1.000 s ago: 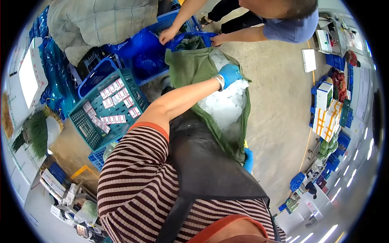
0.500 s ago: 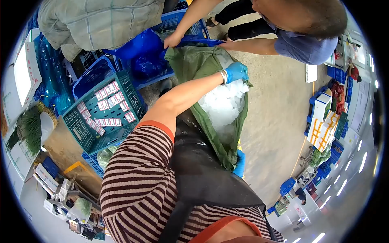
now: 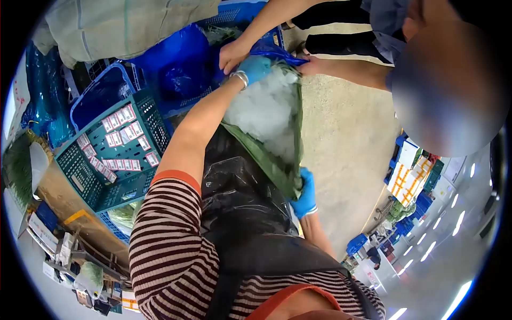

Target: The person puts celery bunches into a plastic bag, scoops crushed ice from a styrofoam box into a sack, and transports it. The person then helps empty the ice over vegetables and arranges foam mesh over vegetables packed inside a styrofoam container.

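A green sack (image 3: 260,148) full of crushed ice (image 3: 261,109) lies slanting in front of me, its mouth toward a blue plastic bag (image 3: 184,56). My left hand (image 3: 255,70), in a blue glove, is curled closed at the upper left of the ice; what its fingers hold is hidden. Lower down, my gloved right hand (image 3: 305,193) grips the sack's near end. Beside my left hand, a co-worker's hand (image 3: 233,55) holds the blue bag's edge, and the co-worker's other hand (image 3: 313,66) is at its right corner.
On the left is a green crate (image 3: 151,114) with labelled cards (image 3: 121,164) inside, beside a blue basket (image 3: 101,98). The co-worker (image 3: 448,90) leans in at the upper right. White boxes with orange straps (image 3: 409,178) stand farther right. Pale cloth (image 3: 122,26) lies at the upper left.
My left hand has moved left across the ice to the bag's opening. My right hand has come more into view, still at the sack's end. The co-worker leans in closer.
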Motion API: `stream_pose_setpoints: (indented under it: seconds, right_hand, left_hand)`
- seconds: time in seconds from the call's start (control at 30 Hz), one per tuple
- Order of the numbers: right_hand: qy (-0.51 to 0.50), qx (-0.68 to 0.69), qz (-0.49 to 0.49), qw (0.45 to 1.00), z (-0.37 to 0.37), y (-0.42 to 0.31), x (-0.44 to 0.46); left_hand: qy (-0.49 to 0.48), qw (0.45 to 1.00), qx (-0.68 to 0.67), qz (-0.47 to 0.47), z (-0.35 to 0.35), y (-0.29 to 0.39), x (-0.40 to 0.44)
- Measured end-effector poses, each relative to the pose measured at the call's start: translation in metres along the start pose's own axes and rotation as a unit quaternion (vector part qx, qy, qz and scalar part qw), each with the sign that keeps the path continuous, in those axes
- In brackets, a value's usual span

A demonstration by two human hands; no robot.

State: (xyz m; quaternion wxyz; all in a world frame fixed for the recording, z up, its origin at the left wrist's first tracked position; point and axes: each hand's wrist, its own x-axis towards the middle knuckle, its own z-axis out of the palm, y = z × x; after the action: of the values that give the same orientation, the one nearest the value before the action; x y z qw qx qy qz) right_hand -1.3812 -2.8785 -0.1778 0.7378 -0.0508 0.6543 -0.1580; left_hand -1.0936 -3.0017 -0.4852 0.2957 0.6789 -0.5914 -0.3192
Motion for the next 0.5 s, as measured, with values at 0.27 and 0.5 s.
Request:
stream_pose_setpoints:
  seconds: [0.27, 0.5]
  right_hand:
    - [0.029, -0.079, -0.115, 0.990, 0.050, -0.030, -0.026]
    - [-0.027, -0.105, -0.098, 0.989, 0.044, -0.039, 0.001]
  left_hand:
    - [0.273, 0.954, -0.063, -0.106, 0.011, -0.007, -0.011]
    - [0.136, 0.980, -0.096, -0.110, 0.020, 0.008, 0.045]
